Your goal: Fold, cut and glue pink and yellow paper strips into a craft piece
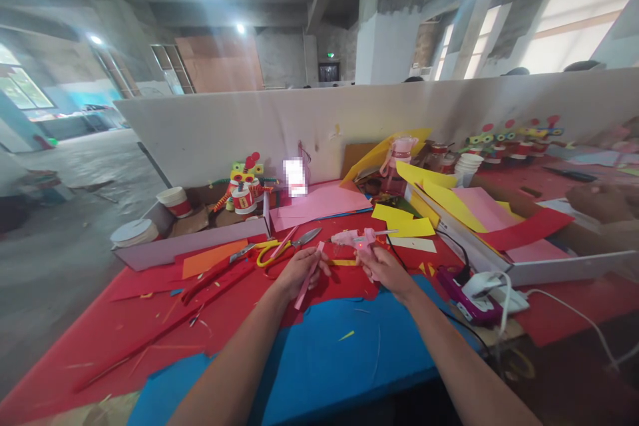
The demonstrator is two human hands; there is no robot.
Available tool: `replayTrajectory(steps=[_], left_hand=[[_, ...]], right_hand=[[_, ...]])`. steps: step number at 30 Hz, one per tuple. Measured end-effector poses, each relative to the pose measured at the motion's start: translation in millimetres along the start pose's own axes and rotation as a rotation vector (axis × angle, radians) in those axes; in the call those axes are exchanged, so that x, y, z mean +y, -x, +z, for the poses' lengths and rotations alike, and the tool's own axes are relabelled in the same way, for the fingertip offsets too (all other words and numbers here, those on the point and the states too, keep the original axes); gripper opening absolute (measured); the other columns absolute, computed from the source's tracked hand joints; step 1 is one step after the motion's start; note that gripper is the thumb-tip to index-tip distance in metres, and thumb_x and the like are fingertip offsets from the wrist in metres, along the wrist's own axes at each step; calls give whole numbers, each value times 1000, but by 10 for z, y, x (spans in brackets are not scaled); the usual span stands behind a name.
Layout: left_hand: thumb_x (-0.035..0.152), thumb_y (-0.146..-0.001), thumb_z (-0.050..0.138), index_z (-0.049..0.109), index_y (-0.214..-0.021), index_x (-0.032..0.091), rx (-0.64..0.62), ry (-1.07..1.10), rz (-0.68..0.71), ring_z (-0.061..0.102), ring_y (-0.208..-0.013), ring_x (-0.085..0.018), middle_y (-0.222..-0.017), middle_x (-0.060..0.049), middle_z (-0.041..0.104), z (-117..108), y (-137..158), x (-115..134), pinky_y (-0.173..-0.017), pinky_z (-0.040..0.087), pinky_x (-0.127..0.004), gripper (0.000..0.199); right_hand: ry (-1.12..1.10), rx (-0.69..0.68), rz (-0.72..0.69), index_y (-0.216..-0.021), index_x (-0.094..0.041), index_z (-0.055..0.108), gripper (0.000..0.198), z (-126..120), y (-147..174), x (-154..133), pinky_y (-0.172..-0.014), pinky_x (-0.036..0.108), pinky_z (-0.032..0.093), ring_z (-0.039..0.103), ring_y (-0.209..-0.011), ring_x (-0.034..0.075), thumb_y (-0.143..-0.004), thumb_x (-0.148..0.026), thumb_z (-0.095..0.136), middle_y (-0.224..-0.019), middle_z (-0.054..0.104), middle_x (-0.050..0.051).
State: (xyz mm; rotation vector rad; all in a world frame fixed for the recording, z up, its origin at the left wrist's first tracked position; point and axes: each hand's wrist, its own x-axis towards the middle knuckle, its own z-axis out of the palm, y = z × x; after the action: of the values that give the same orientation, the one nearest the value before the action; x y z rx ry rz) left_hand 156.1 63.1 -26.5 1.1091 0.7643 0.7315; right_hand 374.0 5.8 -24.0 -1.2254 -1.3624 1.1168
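Observation:
My left hand (301, 271) is closed on a narrow pink paper strip (310, 279), which slants down toward me. In my right hand (389, 271) is a pink hot glue gun (352, 238), gripped by its handle, with its nozzle pointing left toward the strip. A small red light shows on the gun, and a glue stick (387, 232) pokes out of its back end. The nozzle is near the strip's upper end; whether they touch I cannot tell. Yellow-handled scissors (284, 251) lie just left of my left hand, beside a utility knife (242, 253).
Blue sheets (344, 353) cover the red table's (94, 339) front. A left box (200, 244) holds paper-cup robots (243, 193); a right box (564, 269) holds coloured paper. A purple power strip (469, 303) with white plugs sits at right. A white partition (210, 126) runs behind.

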Motion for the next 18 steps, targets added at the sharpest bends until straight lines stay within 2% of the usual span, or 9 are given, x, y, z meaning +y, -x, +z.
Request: replayTrajectory(steps=[4,7,9,11,14,16,18], left_hand=[[43,-82,63,56,-88,14,-27,29,16,36,-31,-6,-64,-6,69,-17,1,-1,-32,26,-19,30],[47,-81,64,56,-99,16,-25,59,50,36,-32,-6,-63,-3,69,-7,2,9,-32,27,-18,37],[49,-81,63,55,-104,17,-11,62,59,35,-32,-5,-63,-2,68,-2,5,24,-32,26,-18,40],[50,-82,63,54,-105,17,6,48,54,33,-31,-5,-62,-2,68,-4,9,42,-32,24,-17,42],[50,-82,63,55,-104,16,32,25,48,33,-31,-4,-61,-1,67,-21,13,60,-32,24,-17,42],[51,-81,63,55,-102,16,44,23,56,32,-31,-4,-60,-1,67,-38,11,62,-32,23,-17,41],[51,-81,63,55,-100,16,52,30,67,33,-31,-4,-60,-1,67,-53,5,58,-32,24,-17,41]], right_hand=[[-126,6,32,-78,-17,61,41,-99,-84,-27,-43,22,40,46,-44,10,-79,-58,62,-50,49,-4],[-59,37,84,-77,-15,65,34,-231,-273,-21,-43,21,39,46,-43,9,-77,-49,66,-49,52,-3],[17,122,141,-76,-15,64,29,-310,-444,21,-42,20,39,48,-44,9,-77,-43,67,-55,59,0],[158,141,176,-74,-15,63,27,-366,-618,84,-43,20,39,51,-46,10,-77,-42,68,-56,61,1],[513,143,229,-74,-16,63,28,-412,-822,169,-49,24,42,58,-52,16,-81,-43,64,-56,62,3],[779,176,178,-82,-16,66,28,-435,-892,199,-60,28,47,66,-69,22,-82,-44,63,-72,69,10],[987,201,129,-94,-17,67,32,-453,-902,200,-71,30,48,68,-88,25,-84,-46,62,-92,72,14]])
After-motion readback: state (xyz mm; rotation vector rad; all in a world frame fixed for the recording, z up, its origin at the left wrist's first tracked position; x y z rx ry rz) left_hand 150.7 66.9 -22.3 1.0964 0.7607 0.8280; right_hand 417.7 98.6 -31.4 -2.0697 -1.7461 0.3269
